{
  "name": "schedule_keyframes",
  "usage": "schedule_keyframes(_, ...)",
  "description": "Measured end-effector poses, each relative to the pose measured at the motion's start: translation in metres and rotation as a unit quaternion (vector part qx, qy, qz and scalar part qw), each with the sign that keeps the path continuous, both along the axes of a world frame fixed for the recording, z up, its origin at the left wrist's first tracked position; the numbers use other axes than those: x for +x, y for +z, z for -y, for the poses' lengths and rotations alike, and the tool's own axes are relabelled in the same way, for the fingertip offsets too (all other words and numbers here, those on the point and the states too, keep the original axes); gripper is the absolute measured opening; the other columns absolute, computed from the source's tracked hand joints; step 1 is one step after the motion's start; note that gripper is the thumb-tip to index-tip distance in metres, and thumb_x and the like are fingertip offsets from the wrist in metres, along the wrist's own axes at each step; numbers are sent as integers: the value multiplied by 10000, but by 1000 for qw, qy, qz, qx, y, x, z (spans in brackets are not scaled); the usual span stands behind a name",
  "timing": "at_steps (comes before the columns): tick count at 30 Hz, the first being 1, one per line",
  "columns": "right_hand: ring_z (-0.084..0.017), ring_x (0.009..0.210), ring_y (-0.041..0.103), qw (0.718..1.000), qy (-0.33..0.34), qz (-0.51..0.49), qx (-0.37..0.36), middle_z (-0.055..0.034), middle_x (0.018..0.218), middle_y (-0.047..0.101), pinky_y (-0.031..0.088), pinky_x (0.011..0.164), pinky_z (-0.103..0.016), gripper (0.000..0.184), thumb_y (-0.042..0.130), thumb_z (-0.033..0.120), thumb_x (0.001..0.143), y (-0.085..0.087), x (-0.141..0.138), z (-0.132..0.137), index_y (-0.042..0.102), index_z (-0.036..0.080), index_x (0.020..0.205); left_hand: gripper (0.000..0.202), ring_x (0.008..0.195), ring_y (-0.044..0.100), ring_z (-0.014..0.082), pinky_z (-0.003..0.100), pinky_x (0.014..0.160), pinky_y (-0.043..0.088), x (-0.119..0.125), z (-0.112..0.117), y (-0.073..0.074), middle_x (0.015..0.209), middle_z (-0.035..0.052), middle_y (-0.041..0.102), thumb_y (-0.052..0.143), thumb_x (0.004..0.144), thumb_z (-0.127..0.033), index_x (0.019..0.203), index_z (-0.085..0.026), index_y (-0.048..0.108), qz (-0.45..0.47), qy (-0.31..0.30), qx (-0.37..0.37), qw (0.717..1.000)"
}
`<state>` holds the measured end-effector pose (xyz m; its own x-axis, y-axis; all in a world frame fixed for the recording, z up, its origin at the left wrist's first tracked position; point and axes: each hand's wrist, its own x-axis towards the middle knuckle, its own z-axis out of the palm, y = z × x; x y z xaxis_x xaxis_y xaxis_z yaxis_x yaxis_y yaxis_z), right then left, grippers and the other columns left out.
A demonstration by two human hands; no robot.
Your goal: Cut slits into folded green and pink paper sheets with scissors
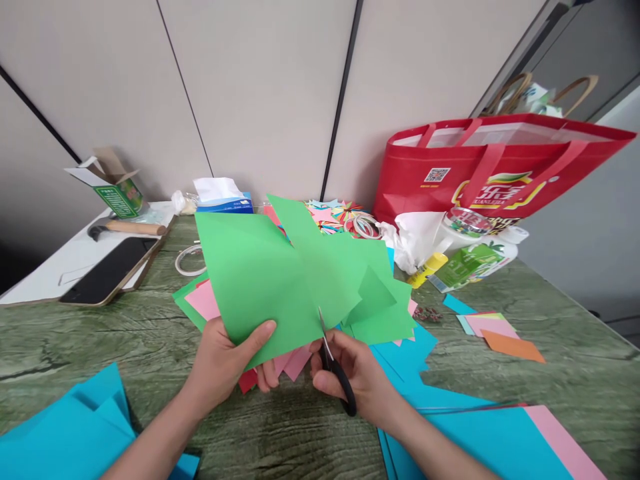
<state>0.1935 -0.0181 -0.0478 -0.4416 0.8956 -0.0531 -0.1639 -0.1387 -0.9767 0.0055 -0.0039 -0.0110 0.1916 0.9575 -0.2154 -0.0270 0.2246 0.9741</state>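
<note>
My left hand (227, 363) pinches the near edge of a creased green paper sheet (280, 280), thumb on top, and holds it up over the table. My right hand (357, 377) is closed round black-handled scissors (334, 365). Their blades reach into the sheet's lower edge near its middle fold. Part of the sheet on the right folds over into loose flaps. Pink and red paper lies under the green sheet.
Blue sheets (65, 433) lie at front left and blue and pink sheets (480, 440) at front right. A red bag (500, 173), bottles, tissue box (223, 197), tape ring (189, 260), a hammer (125, 228) and a dark board (107, 272) stand behind on the green wooden table (575, 360).
</note>
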Motion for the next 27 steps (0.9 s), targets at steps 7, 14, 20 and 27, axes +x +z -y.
schedule_keyframes(7, -75, 491, 347, 999, -7, -31, -25, 45, 584, 443, 263, 473, -216, 381, 698, 431, 627, 4, -2, 1, 472, 172, 790, 368, 273, 516, 130, 215, 290, 420, 0, 0, 1, 359, 23, 612, 569, 744, -314, 410, -165, 612, -1, 6, -5, 1000)
schedule_keyframes(14, -99, 537, 422, 999, -5, -36, -8, 28, 625, 495, 311, 514, -229, 351, 689, 423, 643, 1, -2, 2, 479, 186, 795, 361, 258, 503, 122, 203, 276, 409, 1, 0, -1, 330, 16, 592, 582, 735, -303, 402, -169, 608, 28, 13, -14, 999)
schedule_keyframes(20, -118, 599, 454, 999, -24, -25, 0, 3, 669, 512, 340, 550, -243, 387, 697, 420, 635, -2, -1, 2, 489, 170, 846, 374, 241, 489, 118, 193, 255, 380, 6, 1, 3, 302, 20, 572, 599, 713, -304, 365, -166, 596, 19, 28, -15, 999)
schedule_keyframes(27, -73, 502, 372, 998, -20, -61, -22, 37, 593, 488, 286, 472, -208, 337, 698, 382, 648, 1, -3, 4, 491, 166, 803, 366, 248, 497, 116, 187, 262, 389, 4, 1, 2, 310, 20, 579, 597, 721, -302, 382, -161, 603, 31, 27, -23, 999)
